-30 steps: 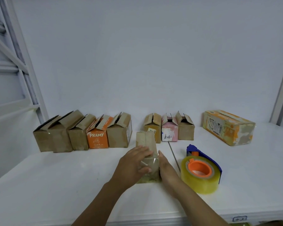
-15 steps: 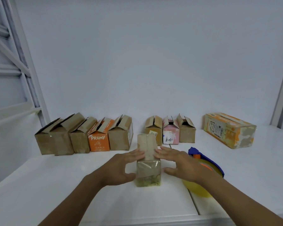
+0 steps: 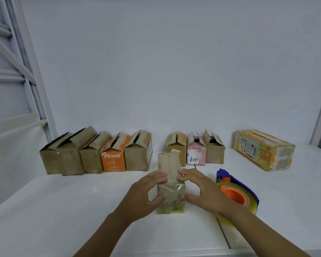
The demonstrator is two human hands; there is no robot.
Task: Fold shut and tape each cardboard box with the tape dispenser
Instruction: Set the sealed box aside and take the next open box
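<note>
A small brown cardboard box (image 3: 171, 192) stands in the middle of the white table (image 3: 63, 210), its top flaps folded down and clear tape across its front face. My left hand (image 3: 143, 193) holds its left side, fingers on the top edge and thumb on the front. On the box's right side, my right hand (image 3: 202, 191) holds it in the same way. The tape dispenser (image 3: 236, 196), blue with an orange core and a yellowish roll, lies on the table just right of my right hand, partly hidden by my wrist.
Along the back wall stand several boxes with raised flaps: a left row (image 3: 89, 156) that includes an orange PRAMY box (image 3: 112, 161), and a middle group (image 3: 195, 154). A long orange-printed closed box (image 3: 263, 149) lies far right. A metal shelf frame (image 3: 32, 75) rises at left.
My hands left the box's front face and moved to its two sides. My right hand swung out to the right and now covers part of the tape dispenser.
</note>
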